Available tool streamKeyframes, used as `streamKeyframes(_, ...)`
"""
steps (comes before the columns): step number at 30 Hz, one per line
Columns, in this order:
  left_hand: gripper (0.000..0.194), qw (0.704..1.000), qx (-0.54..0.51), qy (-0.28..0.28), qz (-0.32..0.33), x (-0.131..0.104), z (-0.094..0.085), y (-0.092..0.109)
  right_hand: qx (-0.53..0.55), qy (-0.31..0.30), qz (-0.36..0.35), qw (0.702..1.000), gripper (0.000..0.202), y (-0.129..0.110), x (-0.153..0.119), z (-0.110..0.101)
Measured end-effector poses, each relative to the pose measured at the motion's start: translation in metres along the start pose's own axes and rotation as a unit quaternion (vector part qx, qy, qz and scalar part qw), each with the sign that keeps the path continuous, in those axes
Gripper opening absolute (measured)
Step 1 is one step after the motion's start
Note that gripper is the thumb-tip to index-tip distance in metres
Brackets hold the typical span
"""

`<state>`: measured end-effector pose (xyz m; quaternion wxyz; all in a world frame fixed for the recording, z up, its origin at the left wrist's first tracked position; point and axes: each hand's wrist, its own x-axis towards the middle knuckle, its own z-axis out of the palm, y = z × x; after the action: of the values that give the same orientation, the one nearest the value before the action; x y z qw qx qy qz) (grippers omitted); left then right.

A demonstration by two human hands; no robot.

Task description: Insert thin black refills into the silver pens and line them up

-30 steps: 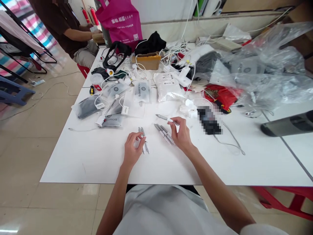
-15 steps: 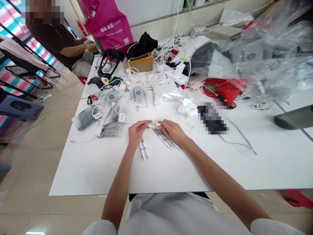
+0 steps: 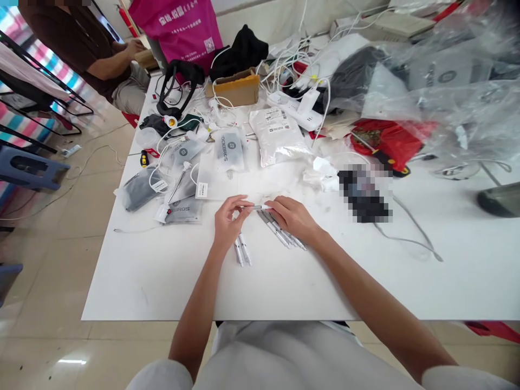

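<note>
Centre of the frame, a grey-and-white pen [image 3: 258, 207] lies crosswise between the two hands: the left hand [image 3: 227, 221] pinches its grey end, and the right hand [image 3: 294, 218] grips its white end. A pair of pens [image 3: 245, 250] lies partly beneath the left hand; a row of pens [image 3: 275, 231] slants partly under the right. White tabletop [image 3: 162, 284] stretches from the pens down to its front edge, low in the frame. Plastic pouches [image 3: 184, 210] sit left of the hands, a padded packet [image 3: 280, 141] beyond them.
</note>
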<state>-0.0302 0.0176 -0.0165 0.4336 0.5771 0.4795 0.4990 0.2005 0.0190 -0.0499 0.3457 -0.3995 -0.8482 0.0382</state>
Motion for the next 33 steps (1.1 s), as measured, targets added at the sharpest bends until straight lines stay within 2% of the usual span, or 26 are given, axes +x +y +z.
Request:
streamKeyframes(2,0.032,0.999,0.031,0.008,-0.009,0.0,-0.002,0.001,0.005,-0.001,0.002,1.0,0.018,0.0,0.0,0.0)
streamKeyframes(4,0.044,0.999,0.038,0.01,0.002,0.0,-0.003,0.001,0.01,0.0,0.006,1.0,0.017,0.0,0.0,-0.001)
streamKeyframes(6,0.054,0.999,0.021,-0.02,0.02,0.0,-0.003,-0.001,0.015,0.001,0.012,1.0,0.017,-0.001,-0.001,-0.001)
streamKeyframes(8,0.039,0.999,0.027,-0.042,0.014,-0.001,-0.003,-0.002,0.019,0.001,0.018,1.0,0.017,-0.001,-0.001,-0.001)
streamKeyframes(10,0.029,0.998,0.063,-0.027,-0.007,-0.001,-0.003,-0.002,0.021,0.0,0.025,0.999,0.017,-0.001,-0.001,0.0)
streamKeyframes(13,0.032,0.996,0.087,-0.004,0.001,-0.001,-0.002,-0.001,0.025,-0.002,0.037,0.999,0.019,0.0,-0.002,0.0)
streamKeyframes(15,0.038,0.996,0.074,-0.029,0.04,-0.001,-0.002,0.002,0.03,-0.005,0.044,0.999,0.022,0.0,-0.002,0.0)
streamKeyframes(17,0.031,0.994,0.066,-0.055,0.069,-0.001,-0.002,0.004,0.032,-0.007,0.044,0.998,0.025,-0.001,-0.002,-0.001)
streamKeyframes(19,0.024,0.994,0.075,-0.051,0.064,-0.002,-0.002,0.005,0.028,-0.015,0.037,0.999,0.028,-0.001,-0.001,-0.001)
streamKeyframes(22,0.029,0.995,0.094,-0.016,0.019,-0.003,-0.001,0.003,0.016,-0.029,0.031,0.999,0.034,-0.003,0.0,-0.001)
streamKeyframes(25,0.032,0.993,0.114,-0.005,-0.005,-0.003,0.001,0.0,0.01,-0.022,0.028,0.999,0.033,-0.002,0.001,0.001)
streamKeyframes(30,0.037,0.988,0.153,-0.013,0.012,-0.003,0.001,-0.004,0.016,-0.001,0.022,1.0,0.027,0.001,0.0,0.002)
streamKeyframes(33,0.037,0.982,0.183,-0.025,0.049,-0.003,-0.001,-0.005,0.03,-0.002,0.019,0.999,0.026,0.003,-0.001,0.002)
